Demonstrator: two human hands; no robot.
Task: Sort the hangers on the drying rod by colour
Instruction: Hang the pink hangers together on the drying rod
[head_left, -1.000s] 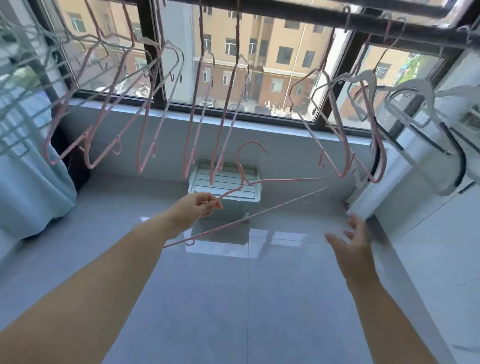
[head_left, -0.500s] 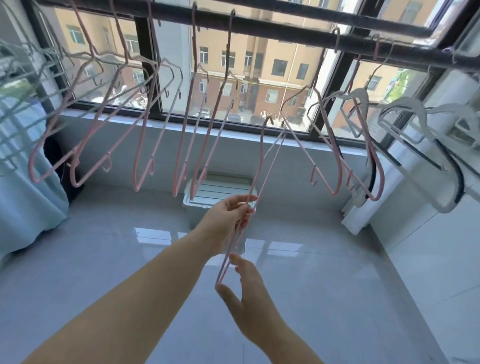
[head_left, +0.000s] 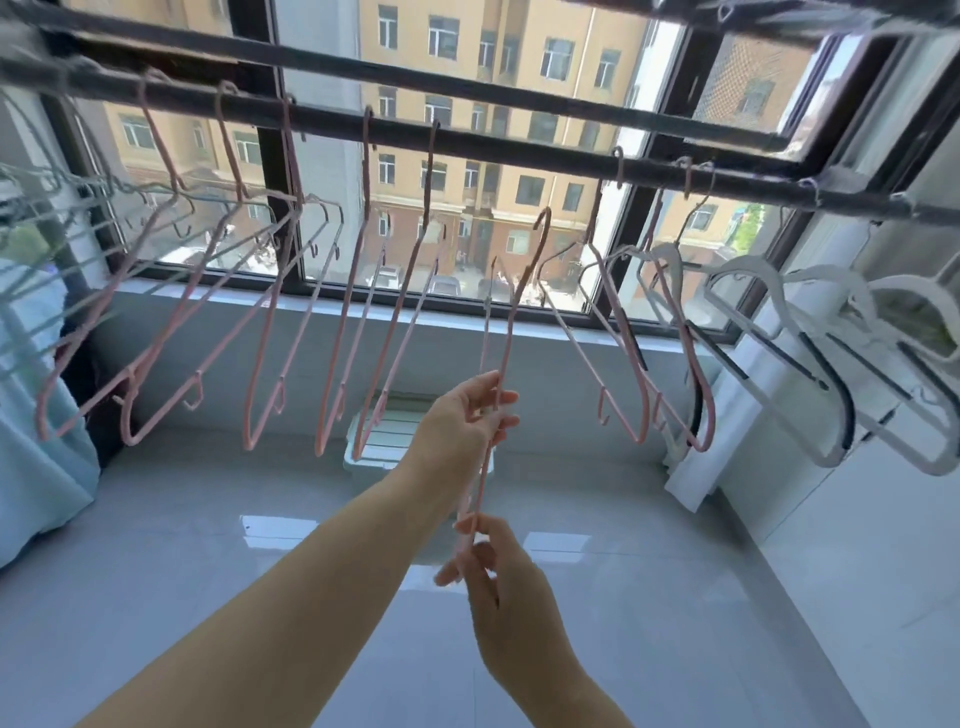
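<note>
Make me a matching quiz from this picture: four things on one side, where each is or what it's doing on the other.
1 left hand
2 right hand
3 white hangers
4 white box

A on the floor
B far right of the rod
C grips pink hanger midway
D pinches pink hanger's bottom end

Pairs: 1-C, 2-D, 3-B, 4-A

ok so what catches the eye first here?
At centre frame a pink hanger is held edge-on. The left hand grips its middle and the right hand pinches its lower end, and its hook is just below the drying rod, not on it. A row of pink hangers hangs on the rod to its left, and thick white hangers crowd the right end.
</note>
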